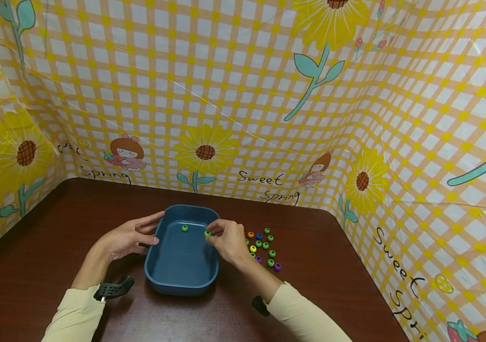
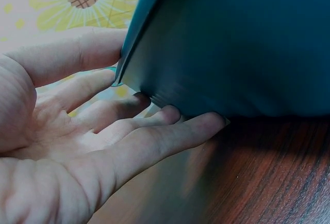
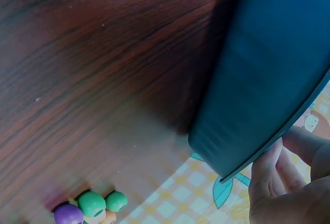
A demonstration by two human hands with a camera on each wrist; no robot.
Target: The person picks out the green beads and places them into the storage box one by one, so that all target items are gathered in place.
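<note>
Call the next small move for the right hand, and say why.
Probably open the grip and let the small green ring bead drop. The right hand pinches it just over the rim of the blue plastic tub, where one green bead already lies, and the left hand steadies the tub's side.

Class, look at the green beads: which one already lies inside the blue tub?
The green bead lying alone on the floor of the blue tub. Another is pinched in the right hand at the rim; the rest lie on the table.

"Sweet Spring" is printed on the checked backdrop (image 1: 243, 95) at 12 o'clock, repeated at 3 o'clock; "Spring" is read at 10 o'clock.
</note>
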